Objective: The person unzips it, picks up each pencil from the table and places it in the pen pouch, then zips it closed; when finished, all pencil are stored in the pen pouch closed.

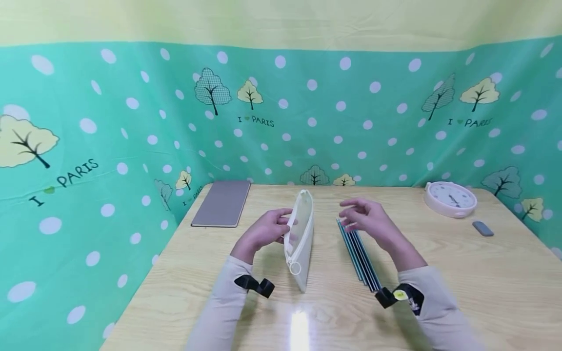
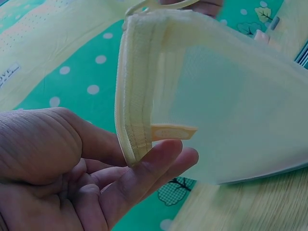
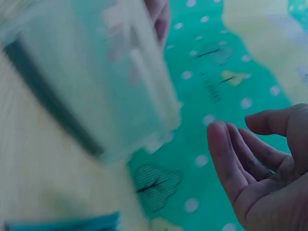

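Note:
A translucent white zip pouch [image 1: 303, 243] stands on its edge in the head view, its zipped mouth open at the top. My left hand [image 1: 269, 228] pinches the pouch's zipper edge; in the left wrist view the thumb and fingers lie on either side of the zipper tape [image 2: 132, 96], near a small orange tag [image 2: 173, 132]. My right hand [image 1: 366, 219] is above the far end of a row of thin teal and dark pencil-like sticks [image 1: 359, 256]. In the right wrist view that hand [image 3: 262, 168] has loosely bent fingers with nothing between them.
On the wooden table [image 1: 175, 297], a grey notebook [image 1: 221, 204] lies at the back left. A pink round clock [image 1: 450, 199] and a small grey eraser-like block [image 1: 483, 228] are at the right. A green dotted curtain [image 1: 307, 112] hangs behind the table.

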`<state>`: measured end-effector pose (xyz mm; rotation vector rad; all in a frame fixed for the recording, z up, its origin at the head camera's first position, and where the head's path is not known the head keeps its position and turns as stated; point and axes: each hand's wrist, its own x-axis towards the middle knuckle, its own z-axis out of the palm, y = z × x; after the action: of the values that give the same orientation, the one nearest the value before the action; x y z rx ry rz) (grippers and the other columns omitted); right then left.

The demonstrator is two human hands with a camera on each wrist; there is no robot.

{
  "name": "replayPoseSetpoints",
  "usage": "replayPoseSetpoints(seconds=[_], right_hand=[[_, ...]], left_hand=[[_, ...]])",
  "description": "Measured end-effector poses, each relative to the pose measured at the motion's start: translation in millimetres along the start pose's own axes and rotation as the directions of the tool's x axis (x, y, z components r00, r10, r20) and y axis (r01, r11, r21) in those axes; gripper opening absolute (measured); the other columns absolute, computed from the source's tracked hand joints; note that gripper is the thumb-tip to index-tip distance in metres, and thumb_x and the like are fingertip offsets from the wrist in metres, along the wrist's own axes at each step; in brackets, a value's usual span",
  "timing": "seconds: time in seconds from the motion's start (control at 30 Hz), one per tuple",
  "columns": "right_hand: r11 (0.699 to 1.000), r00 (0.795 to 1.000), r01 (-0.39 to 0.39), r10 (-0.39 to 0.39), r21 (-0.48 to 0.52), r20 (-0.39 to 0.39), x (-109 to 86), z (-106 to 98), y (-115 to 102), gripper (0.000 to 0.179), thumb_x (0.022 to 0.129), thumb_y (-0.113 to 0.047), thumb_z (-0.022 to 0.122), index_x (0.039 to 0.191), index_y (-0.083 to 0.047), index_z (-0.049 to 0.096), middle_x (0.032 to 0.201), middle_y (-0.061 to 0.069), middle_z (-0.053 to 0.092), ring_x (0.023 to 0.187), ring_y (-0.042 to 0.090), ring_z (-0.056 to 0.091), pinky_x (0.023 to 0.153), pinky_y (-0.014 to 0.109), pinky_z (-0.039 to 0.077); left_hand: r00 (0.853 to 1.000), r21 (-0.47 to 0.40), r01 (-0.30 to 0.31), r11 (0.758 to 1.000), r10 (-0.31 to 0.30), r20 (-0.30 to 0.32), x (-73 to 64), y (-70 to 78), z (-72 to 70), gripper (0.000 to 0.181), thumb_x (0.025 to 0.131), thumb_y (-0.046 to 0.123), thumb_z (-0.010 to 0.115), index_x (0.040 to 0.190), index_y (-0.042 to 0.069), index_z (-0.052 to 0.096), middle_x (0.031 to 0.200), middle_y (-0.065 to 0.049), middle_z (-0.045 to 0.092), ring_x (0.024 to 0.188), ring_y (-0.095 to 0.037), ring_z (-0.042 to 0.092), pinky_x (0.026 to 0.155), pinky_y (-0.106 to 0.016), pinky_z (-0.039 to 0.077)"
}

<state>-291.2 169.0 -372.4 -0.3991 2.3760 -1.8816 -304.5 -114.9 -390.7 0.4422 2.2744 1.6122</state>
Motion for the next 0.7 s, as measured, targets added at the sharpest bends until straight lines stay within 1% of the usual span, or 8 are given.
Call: replayPoseSetpoints(seconds=[0.1, 0.2, 0.27, 0.4, 0.47, 0.53, 0.6, 0.7], right_hand=[[0.990, 0.985, -0.143, 0.143, -0.013, 0.092, 1.2, -12, 14, 0.046, 0.107, -0.009, 0.050, 0.143, 0.018, 0.043, 0.117, 0.024, 0.065, 0.086, 0.011, 0.069, 0.078, 0.027, 0.064], [0.965, 0.958, -0.250, 0.258, -0.075, 0.126, 5.5, -20, 23, 0.047, 0.107, -0.010, 0.049, 0.143, 0.019, 0.042, 0.115, 0.025, 0.065, 0.081, 0.012, 0.070, 0.073, 0.027, 0.064], [0.946, 0.940, -0.298, 0.314, -0.132, 0.134, 9.2, -23, 26, 0.047, 0.106, -0.010, 0.049, 0.141, 0.021, 0.043, 0.114, 0.026, 0.066, 0.079, 0.013, 0.070, 0.071, 0.028, 0.064], [0.901, 0.919, -0.344, 0.381, -0.265, 0.104, 15.4, -28, 36, 0.042, 0.102, -0.006, 0.051, 0.134, 0.021, 0.049, 0.104, 0.024, 0.067, 0.077, 0.017, 0.070, 0.071, 0.032, 0.065], [0.873, 0.915, -0.347, 0.396, -0.344, 0.082, 20.1, -31, 41, 0.039, 0.100, -0.004, 0.055, 0.130, 0.020, 0.052, 0.097, 0.021, 0.068, 0.075, 0.018, 0.070, 0.071, 0.034, 0.065], [0.852, 0.912, -0.349, 0.404, -0.391, 0.065, 22.8, -34, 48, 0.038, 0.097, -0.001, 0.058, 0.128, 0.020, 0.053, 0.090, 0.018, 0.068, 0.072, 0.018, 0.069, 0.070, 0.035, 0.066], [0.840, 0.908, -0.353, 0.414, -0.413, 0.066, 23.7, -36, 54, 0.038, 0.097, -0.001, 0.061, 0.127, 0.020, 0.053, 0.086, 0.016, 0.067, 0.070, 0.018, 0.069, 0.070, 0.036, 0.066], [0.839, 0.903, -0.364, 0.424, -0.404, 0.069, 24.0, -38, 60, 0.039, 0.095, 0.001, 0.063, 0.127, 0.020, 0.052, 0.084, 0.015, 0.066, 0.068, 0.018, 0.069, 0.068, 0.035, 0.066]], left_hand=[[1.000, -0.014, 0.004, 1.000, -0.004, 0.005, -1.0, -1.9, -0.8, 0.054, 0.103, -0.006, 0.045, 0.156, -0.009, 0.033, 0.144, -0.030, 0.056, 0.099, -0.036, 0.075, 0.080, -0.038, 0.065], [1.000, -0.028, -0.002, 1.000, 0.002, 0.012, -0.6, -4.1, -1.1, 0.054, 0.103, -0.006, 0.044, 0.156, -0.010, 0.033, 0.144, -0.031, 0.056, 0.100, -0.038, 0.074, 0.080, -0.040, 0.065], [1.000, -0.024, -0.003, 1.000, 0.004, 0.015, -0.5, -4.3, -2.5, 0.054, 0.103, -0.006, 0.044, 0.156, -0.010, 0.032, 0.144, -0.031, 0.056, 0.100, -0.037, 0.074, 0.079, -0.039, 0.065], [1.000, -0.015, -0.003, 1.000, 0.003, 0.018, -1.3, -2.9, -3.2, 0.054, 0.103, -0.005, 0.045, 0.156, -0.010, 0.032, 0.143, -0.030, 0.057, 0.098, -0.034, 0.074, 0.078, -0.037, 0.065], [1.000, -0.024, -0.010, 1.000, 0.010, 0.012, -1.3, -4.0, -4.1, 0.055, 0.102, -0.006, 0.045, 0.155, -0.012, 0.032, 0.142, -0.031, 0.058, 0.097, -0.034, 0.075, 0.077, -0.037, 0.065], [1.000, -0.032, -0.013, 0.999, 0.013, 0.012, -0.7, -4.9, -5.1, 0.055, 0.101, -0.007, 0.046, 0.155, -0.013, 0.032, 0.141, -0.032, 0.058, 0.095, -0.034, 0.075, 0.076, -0.037, 0.066], [1.000, -0.040, -0.012, 0.999, 0.012, 0.017, 0.4, -5.5, -6.3, 0.056, 0.100, -0.008, 0.046, 0.154, -0.014, 0.032, 0.140, -0.032, 0.058, 0.093, -0.034, 0.075, 0.076, -0.037, 0.066], [1.000, -0.046, -0.006, 0.999, 0.007, 0.024, 1.8, -5.8, -8.6, 0.057, 0.099, -0.009, 0.047, 0.154, -0.013, 0.032, 0.139, -0.032, 0.059, 0.090, -0.030, 0.075, 0.076, -0.037, 0.066]])
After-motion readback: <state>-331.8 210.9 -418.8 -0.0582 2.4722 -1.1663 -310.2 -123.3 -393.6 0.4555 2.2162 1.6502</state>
